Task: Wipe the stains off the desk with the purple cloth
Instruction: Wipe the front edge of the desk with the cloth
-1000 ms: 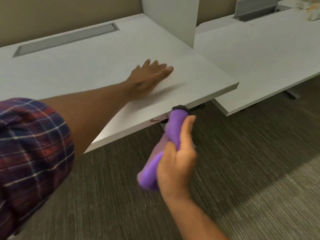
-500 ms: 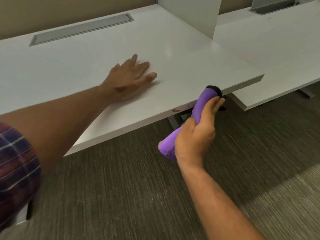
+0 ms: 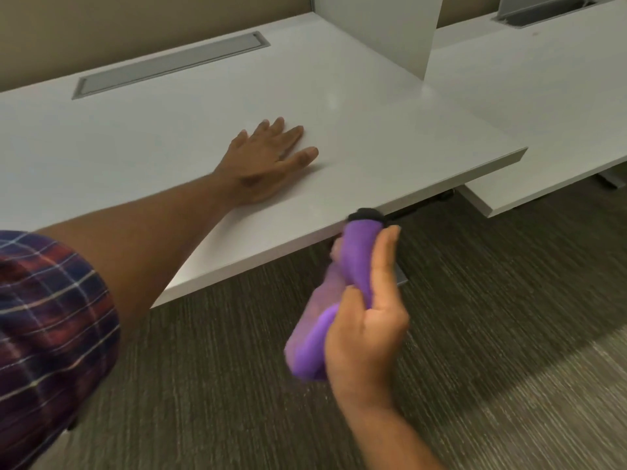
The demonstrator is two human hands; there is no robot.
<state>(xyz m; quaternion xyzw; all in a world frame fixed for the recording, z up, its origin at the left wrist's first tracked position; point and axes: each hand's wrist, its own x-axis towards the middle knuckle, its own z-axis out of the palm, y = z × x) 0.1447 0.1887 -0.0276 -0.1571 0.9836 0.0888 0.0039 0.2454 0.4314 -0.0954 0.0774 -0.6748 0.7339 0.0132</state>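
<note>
Since half a second ago the right hand (image 3: 364, 320) has slid along the front edge of the white laminate desk (image 3: 390, 140), and the left hand (image 3: 268, 161) sits slightly nearer that edge. The right hand is closed around the bunched purple cloth (image 3: 356, 262); the cloth's long axis runs up toward the edge, its dark tip touching it. The left hand lies open and flat on top. Right hand nearer; no stain is discernible.
</note>
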